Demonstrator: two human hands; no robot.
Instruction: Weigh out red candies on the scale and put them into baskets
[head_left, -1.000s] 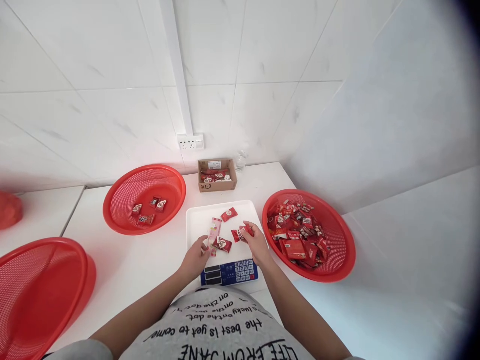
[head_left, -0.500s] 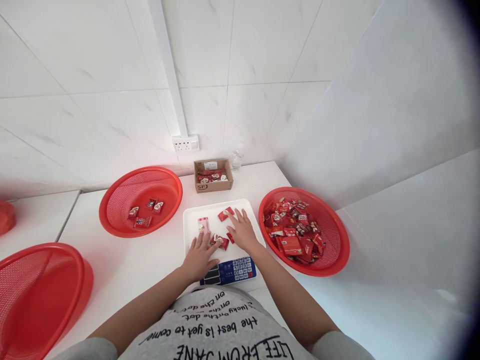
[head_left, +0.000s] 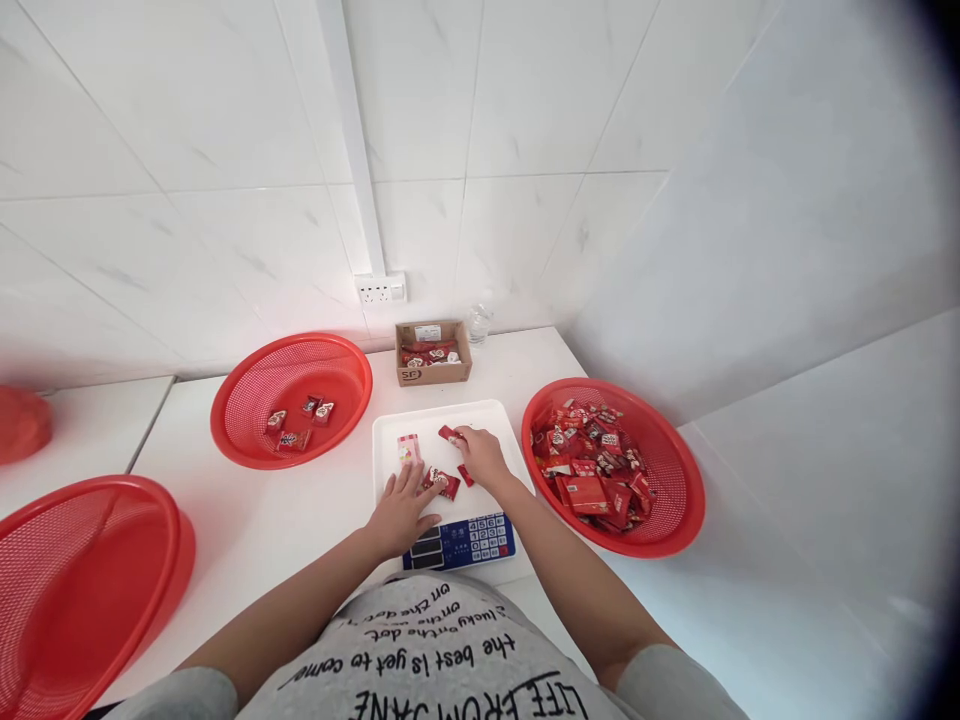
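On the white tray of a digital scale (head_left: 409, 500) lie a few small wrapped snacks. My right hand (head_left: 484, 458) has its fingers closed on the end of a small red snack packet (head_left: 448, 434) towards the back of the tray. Spread flat, my left hand (head_left: 401, 510) rests at the tray's front left. Its fingertips reach a pink-and-white packet (head_left: 408, 448), and its thumb side is next to a dark red packet (head_left: 442, 484). Another small red packet (head_left: 466, 475) lies partly hidden under my right wrist. The blue keypad (head_left: 480, 540) faces me.
Right of the scale stands a red basket (head_left: 686, 530) heaped with red packets. At the back left, another red basket (head_left: 225, 425) holds several packets. A third red basket (head_left: 169, 520) is at front left. Behind the scale are a cardboard box (head_left: 435, 374) of packets and a clear plastic container (head_left: 478, 325).
My right hand's fingers have gone from spread over the tray to closed on the red packet, which now sits tilted. My left hand stays in place. The view has shifted slightly.
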